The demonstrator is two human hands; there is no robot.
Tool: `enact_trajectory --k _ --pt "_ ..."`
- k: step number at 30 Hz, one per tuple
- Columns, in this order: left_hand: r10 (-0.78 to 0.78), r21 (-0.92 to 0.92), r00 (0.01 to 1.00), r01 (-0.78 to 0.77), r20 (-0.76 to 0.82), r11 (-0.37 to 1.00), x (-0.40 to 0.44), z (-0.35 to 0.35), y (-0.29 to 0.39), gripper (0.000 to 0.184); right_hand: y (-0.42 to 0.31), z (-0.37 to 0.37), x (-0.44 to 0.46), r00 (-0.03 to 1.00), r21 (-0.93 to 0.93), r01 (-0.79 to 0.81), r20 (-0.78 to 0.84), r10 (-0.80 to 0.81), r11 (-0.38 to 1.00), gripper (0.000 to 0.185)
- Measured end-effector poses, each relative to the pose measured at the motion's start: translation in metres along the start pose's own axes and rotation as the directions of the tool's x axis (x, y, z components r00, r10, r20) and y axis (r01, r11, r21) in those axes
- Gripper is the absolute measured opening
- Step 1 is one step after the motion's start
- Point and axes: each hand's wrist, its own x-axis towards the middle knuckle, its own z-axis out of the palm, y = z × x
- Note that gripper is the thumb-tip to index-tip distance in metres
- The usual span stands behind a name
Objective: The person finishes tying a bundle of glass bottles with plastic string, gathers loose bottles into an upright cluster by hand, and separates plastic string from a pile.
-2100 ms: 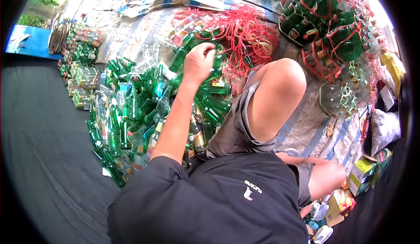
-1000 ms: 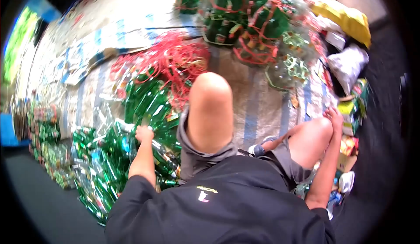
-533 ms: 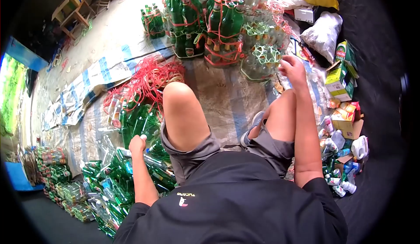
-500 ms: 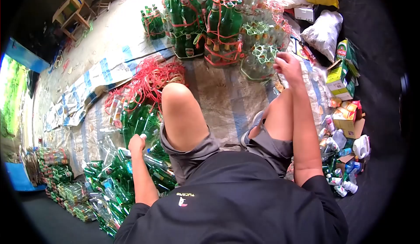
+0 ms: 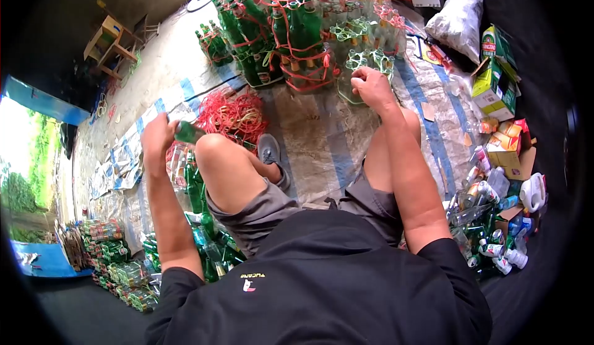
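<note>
My left hand is closed around a green glass bottle, raised beside my left knee. Part of that bottle lies behind the hand and knee. Below it, a heap of loose green bottles lies against my left leg. My right hand is held out over my right knee with the fingers curled in; whatever is in them, if anything, cannot be made out. Just beyond it stand clear bottles tied with pale green cord. Bundles of green bottles bound with red cord rise in front of me.
A tangle of red cord lies on the striped tarp. At right are a white sack, green cartons and plastic containers. Bundled bottles are stacked at left; a wooden stool stands farther back.
My left hand has risen from the heap, bringing up a green bottle. My right hand has shifted a little left. The view has swung, and my left shoe now shows.
</note>
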Motion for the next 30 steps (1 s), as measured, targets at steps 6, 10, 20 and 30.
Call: enact_trajectory --k 6,10,20,30 --pt "0.338 0.048 0.928 -0.349 0.154 0.936 0.061 -0.026 0.137 0.037 0.005 0.004 -0.008 0.998 -0.111 0.031 0.049 -0.025 0.993 0.024" --pt "0.491 -0.065 0.822 -0.495 0.289 0.866 0.085 0.054 0.222 0.037 0.003 0.004 -0.012 0.998 -0.234 0.057 0.039 -0.049 0.971 0.024" --pt "0.649 -0.314 0.748 -0.588 0.141 0.745 0.063 0.234 0.340 0.020 0.003 0.004 0.001 0.990 -0.307 0.030 0.143 0.014 0.951 0.022" --pt "0.595 -0.333 0.789 -0.526 0.150 0.782 0.039 0.271 0.347 0.015 0.009 0.010 0.003 0.963 -0.272 -0.007 0.256 0.080 0.962 0.024"
